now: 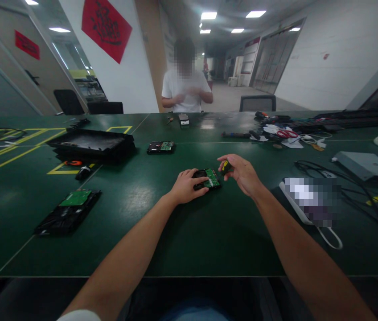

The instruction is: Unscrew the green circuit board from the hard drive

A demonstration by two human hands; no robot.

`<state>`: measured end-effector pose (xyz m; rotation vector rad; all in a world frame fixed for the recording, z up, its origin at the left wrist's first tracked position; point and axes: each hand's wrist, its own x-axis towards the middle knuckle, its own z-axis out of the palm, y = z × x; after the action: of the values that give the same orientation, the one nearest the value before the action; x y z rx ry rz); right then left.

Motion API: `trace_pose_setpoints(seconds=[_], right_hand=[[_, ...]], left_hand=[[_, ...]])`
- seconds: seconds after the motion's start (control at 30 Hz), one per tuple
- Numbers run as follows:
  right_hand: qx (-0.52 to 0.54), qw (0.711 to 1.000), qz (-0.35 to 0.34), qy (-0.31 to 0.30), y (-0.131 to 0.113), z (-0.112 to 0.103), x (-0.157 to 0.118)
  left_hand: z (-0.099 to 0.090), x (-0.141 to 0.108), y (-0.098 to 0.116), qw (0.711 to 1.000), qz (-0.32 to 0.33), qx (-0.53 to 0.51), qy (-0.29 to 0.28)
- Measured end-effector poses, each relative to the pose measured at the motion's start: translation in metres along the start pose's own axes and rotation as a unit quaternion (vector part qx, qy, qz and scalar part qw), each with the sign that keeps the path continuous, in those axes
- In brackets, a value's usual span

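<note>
My left hand (pixel 188 187) rests on a hard drive (pixel 212 178) with a green circuit board, fingers apart over its left part. Just right of the drive, my right hand (pixel 241 174) is raised with its fingers curled round a small black-and-yellow tool (pixel 225 167). The tool does not touch the drive. Another drive in a black frame (pixel 68 211) lies at the left, green board up. Farther back lies a third drive (pixel 161 147).
A black tray (pixel 92 145) stands at the back left, near an orange-and-black tool (pixel 83 172). Right are a white-edged device (pixel 296 203), cables (pixel 376 205) and a grey box (pixel 367 166). A person (pixel 187 89) is across the green table (pixel 215 240).
</note>
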<state>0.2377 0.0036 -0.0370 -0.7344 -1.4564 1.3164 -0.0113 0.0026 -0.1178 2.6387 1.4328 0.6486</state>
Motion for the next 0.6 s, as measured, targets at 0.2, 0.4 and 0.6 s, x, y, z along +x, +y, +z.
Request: trace_pose_setpoints(seconds=[0.2,0.4,0.6], right_hand=[[0.011,1.000,0.007,-0.012,0.0028,0.0021,0.0000],[0.035,0.999,0.020,-0.007,0.0016,-0.0014,-0.0002],[-0.020,1.000,0.002,-0.019,-0.0003,0.0067,-0.0025]], left_hand=[[-0.0024,0.0002,0.0023,1.000,-0.003,0.000,-0.004],[-0.0031,0.0000,0.0020,1.000,-0.004,-0.002,-0.008],[-0.0011,0.0004,0.0010,1.000,-0.002,-0.006,-0.002]])
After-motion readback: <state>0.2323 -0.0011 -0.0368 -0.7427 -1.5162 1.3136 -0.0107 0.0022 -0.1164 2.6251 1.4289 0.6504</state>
